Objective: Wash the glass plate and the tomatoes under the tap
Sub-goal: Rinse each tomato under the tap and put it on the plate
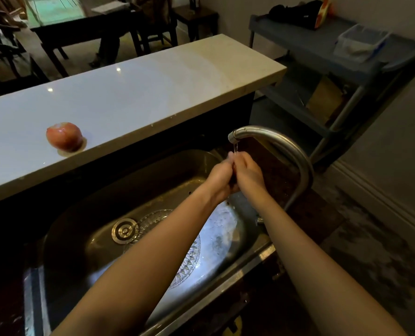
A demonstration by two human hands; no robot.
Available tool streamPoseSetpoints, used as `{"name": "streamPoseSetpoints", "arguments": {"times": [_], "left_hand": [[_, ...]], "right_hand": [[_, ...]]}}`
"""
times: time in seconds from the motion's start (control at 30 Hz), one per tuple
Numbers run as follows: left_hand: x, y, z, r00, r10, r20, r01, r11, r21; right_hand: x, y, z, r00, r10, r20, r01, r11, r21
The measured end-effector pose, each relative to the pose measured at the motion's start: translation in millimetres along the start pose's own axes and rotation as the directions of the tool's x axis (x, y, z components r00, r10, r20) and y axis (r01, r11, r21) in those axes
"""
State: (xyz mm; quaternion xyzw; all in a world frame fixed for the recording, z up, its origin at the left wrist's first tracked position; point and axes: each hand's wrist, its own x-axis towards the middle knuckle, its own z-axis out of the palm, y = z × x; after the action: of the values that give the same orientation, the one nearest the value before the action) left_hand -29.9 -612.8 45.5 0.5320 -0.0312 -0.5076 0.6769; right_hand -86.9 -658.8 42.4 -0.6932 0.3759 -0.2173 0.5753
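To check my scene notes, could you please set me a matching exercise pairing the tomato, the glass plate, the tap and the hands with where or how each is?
Things:
1. tomato
2. glass plate
3. tap
4. left hand and right hand

Place or state:
A. lying in the sink
B. running a thin stream
C. on the white counter
D. held together under the running water

Pairs: 1-C, 2-A, 3-B, 4-D
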Motion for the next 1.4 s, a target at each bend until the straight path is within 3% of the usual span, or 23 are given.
{"name": "streamPoseSetpoints", "arguments": {"times": [0.07,0.2,0.33,0.43,0.57,0.7,0.77,0.87,0.97,1.03,1.1,1.17,1.23,1.3,1.4], "left_hand": [[1,2,-1,0.999,0.027,-0.027,-0.025,0.998,0.064],[-2,-5,4,0.993,0.066,0.095,-0.08,0.984,0.156],[-6,-12,-7,0.966,0.077,0.247,-0.086,0.996,0.028],[-9,-12,-18,0.94,0.107,0.325,-0.145,0.985,0.095],[-10,-5,-26,0.937,0.241,0.252,-0.308,0.91,0.278],[-8,5,-32,0.913,0.341,0.225,-0.403,0.838,0.367],[-11,9,-34,0.912,0.344,0.226,-0.407,0.83,0.38],[-16,15,-34,0.919,0.318,0.234,-0.387,0.842,0.377],[-22,22,-33,0.914,0.325,0.242,-0.402,0.801,0.443],[-24,24,-33,0.882,0.41,0.232,-0.46,0.643,0.612],[-24,23,-30,0.814,0.529,0.239,-0.477,0.373,0.796],[-24,22,-25,0.754,0.606,0.252,-0.46,0.214,0.862],[-23,22,-21,0.714,0.634,0.295,-0.442,0.083,0.893],[-21,24,-20,0.71,0.617,0.34,-0.431,-0.001,0.902],[-18,35,-21,0.756,0.556,0.347,-0.41,-0.013,0.912]], "right_hand": [[-4,1,4,0.999,-0.044,0.016,0.044,0.999,-0.03],[5,-2,-8,0.981,0.185,-0.056,-0.166,0.955,0.247],[6,4,-16,0.976,0.212,0.054,-0.218,0.917,0.334],[4,2,-19,0.965,0.241,0.104,-0.262,0.898,0.354],[1,-3,-18,0.965,0.211,0.157,-0.258,0.871,0.418],[-3,-5,-18,0.961,0.095,0.261,-0.142,0.976,0.168],[-4,-7,-14,0.97,0.054,0.235,-0.086,0.988,0.127],[-3,-14,-10,0.979,0.136,0.148,-0.174,0.944,0.282],[-1,-13,-11,0.96,0.196,0.202,-0.266,0.868,0.42],[1,-14,-10,0.952,0.195,0.235,-0.264,0.912,0.315],[4,-21,-7,0.951,0.239,0.197,-0.274,0.947,0.171],[9,-27,-5,0.952,0.295,0.079,-0.299,0.954,0.036],[16,-29,-6,0.964,0.261,-0.058,-0.267,0.953,-0.147],[17,-31,-5,0.974,0.22,-0.061,-0.228,0.949,-0.22],[15,-34,-1,0.972,0.233,0.035,-0.218,0.946,-0.241]]}}
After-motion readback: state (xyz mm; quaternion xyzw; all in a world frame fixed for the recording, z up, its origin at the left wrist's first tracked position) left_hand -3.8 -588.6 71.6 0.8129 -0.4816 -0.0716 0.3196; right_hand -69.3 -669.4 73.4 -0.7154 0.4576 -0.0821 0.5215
